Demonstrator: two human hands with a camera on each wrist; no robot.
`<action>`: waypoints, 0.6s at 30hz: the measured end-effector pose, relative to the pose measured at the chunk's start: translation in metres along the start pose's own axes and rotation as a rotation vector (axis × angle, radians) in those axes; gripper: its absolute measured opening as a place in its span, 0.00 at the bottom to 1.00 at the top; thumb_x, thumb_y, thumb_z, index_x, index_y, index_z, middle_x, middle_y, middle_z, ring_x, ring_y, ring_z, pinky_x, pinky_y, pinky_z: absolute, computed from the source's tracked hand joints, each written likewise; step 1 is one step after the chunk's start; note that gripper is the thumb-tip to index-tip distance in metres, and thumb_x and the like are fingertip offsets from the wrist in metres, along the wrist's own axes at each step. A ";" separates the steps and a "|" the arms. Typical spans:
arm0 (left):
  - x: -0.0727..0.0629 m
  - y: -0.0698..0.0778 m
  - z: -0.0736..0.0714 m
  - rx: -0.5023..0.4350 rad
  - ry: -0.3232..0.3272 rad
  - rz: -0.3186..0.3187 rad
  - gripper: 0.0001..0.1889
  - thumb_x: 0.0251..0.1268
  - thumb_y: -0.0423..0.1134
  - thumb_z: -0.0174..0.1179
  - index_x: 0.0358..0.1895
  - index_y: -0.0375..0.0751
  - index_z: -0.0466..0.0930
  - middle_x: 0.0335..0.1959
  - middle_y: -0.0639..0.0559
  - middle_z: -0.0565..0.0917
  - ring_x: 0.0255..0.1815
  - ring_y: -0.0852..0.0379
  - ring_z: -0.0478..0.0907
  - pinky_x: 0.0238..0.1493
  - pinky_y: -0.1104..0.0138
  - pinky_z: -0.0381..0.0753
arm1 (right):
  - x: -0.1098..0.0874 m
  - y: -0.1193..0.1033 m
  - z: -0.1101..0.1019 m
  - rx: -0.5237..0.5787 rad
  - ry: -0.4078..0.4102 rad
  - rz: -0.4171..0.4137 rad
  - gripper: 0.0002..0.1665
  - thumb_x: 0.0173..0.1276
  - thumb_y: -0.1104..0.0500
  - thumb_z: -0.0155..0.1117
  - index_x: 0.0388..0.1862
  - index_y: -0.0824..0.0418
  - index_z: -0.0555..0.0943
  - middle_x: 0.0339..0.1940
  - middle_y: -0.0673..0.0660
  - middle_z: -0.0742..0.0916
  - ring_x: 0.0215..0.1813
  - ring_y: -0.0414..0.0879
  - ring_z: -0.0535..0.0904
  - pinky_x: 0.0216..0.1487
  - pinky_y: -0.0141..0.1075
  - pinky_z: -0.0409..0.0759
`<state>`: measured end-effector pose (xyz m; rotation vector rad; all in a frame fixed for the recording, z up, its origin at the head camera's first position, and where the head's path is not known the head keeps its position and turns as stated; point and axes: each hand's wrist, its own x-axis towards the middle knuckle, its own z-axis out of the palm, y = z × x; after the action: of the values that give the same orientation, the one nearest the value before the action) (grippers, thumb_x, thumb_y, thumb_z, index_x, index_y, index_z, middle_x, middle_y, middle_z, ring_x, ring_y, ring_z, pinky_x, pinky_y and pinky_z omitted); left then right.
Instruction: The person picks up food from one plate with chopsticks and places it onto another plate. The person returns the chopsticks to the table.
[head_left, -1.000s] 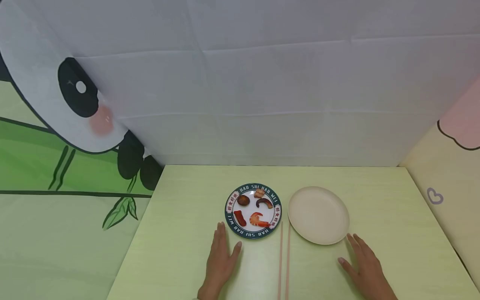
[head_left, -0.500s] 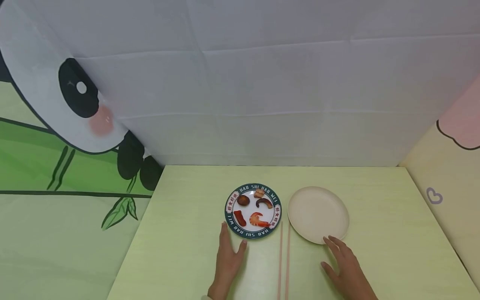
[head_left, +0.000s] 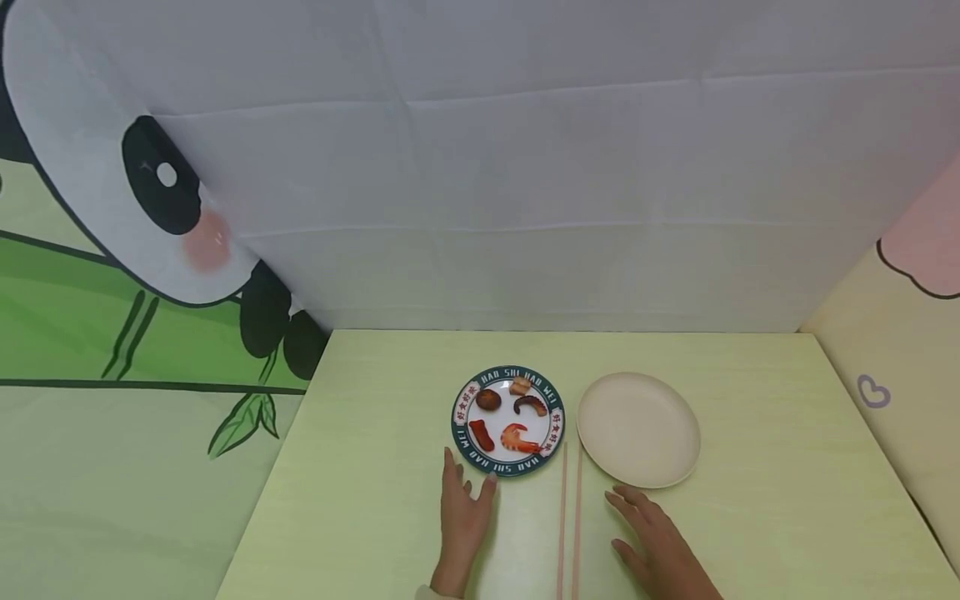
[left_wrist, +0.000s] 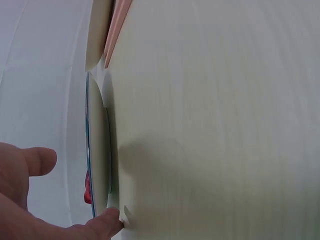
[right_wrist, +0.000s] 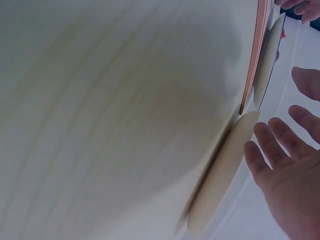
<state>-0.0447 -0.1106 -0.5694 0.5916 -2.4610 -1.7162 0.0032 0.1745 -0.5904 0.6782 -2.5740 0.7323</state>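
In the head view, a round plate with a dark green lettered rim (head_left: pixel 512 469) bears several food-like pieces, among them a shrimp (head_left: pixel 516 438), a brown mushroom-like piece (head_left: pixel 488 400) and a red strip (head_left: pixel 482 435). My left hand (head_left: pixel 465 525) is at its lower left edge, thumb and fingers spread; whether they touch the rim is unclear. A plain cream plate (head_left: pixel 637 429) lies to the right. Just below it hovers my right hand (head_left: pixel 658 542), fingers loosely extended, holding nothing. Two pink chopsticks (head_left: pixel 577 525) lie side by side between the hands.
A pale yellow tabletop (head_left: pixel 787 467) carries everything. Behind it rises a grey-white cloth wall (head_left: pixel 525 192). Printed panels flank it, a cartoon animal (head_left: pixel 161 175) on the left and a heart (head_left: pixel 873 391) on the right.
My right hand has moved left, from beside the cream plate to below it, nearer the chopsticks. My left hand has shifted slightly right, closer to the green-rimmed plate. Plates and chopsticks stay in place.
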 end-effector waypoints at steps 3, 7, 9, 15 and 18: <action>0.002 0.000 0.001 -0.057 -0.001 -0.013 0.47 0.69 0.31 0.68 0.84 0.27 0.47 0.81 0.23 0.56 0.74 0.22 0.67 0.72 0.36 0.77 | 0.001 -0.004 0.003 0.023 -0.027 0.018 0.44 0.44 0.64 0.88 0.64 0.61 0.82 0.63 0.57 0.85 0.59 0.54 0.83 0.71 0.16 0.69; 0.004 0.001 0.003 -0.102 0.012 -0.010 0.45 0.69 0.29 0.66 0.83 0.26 0.50 0.80 0.22 0.59 0.72 0.24 0.71 0.71 0.39 0.79 | 0.003 -0.010 0.007 0.045 -0.044 0.029 0.44 0.44 0.65 0.87 0.64 0.60 0.83 0.64 0.55 0.85 0.61 0.53 0.83 0.73 0.13 0.64; 0.004 0.002 0.005 -0.118 0.021 -0.012 0.44 0.69 0.28 0.65 0.83 0.26 0.50 0.79 0.22 0.60 0.70 0.26 0.75 0.69 0.40 0.82 | 0.004 -0.012 0.008 0.046 -0.056 0.032 0.44 0.45 0.65 0.87 0.65 0.59 0.83 0.64 0.54 0.85 0.61 0.52 0.83 0.72 0.16 0.69; 0.007 0.003 0.008 -0.157 0.064 -0.008 0.43 0.66 0.24 0.64 0.82 0.24 0.52 0.75 0.21 0.66 0.60 0.31 0.82 0.61 0.44 0.90 | 0.012 -0.018 0.008 0.052 -0.160 0.058 0.42 0.52 0.64 0.85 0.68 0.59 0.82 0.66 0.54 0.84 0.63 0.53 0.83 0.63 0.46 0.89; 0.009 0.003 0.010 -0.154 0.081 -0.013 0.43 0.65 0.23 0.64 0.81 0.24 0.54 0.73 0.22 0.69 0.58 0.32 0.84 0.59 0.44 0.91 | 0.016 -0.020 0.008 0.071 -0.225 0.072 0.40 0.56 0.65 0.82 0.69 0.59 0.81 0.68 0.55 0.84 0.64 0.54 0.82 0.63 0.53 0.89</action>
<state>-0.0563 -0.1045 -0.5715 0.6481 -2.2508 -1.8274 -0.0012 0.1492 -0.5817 0.7311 -2.8007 0.8158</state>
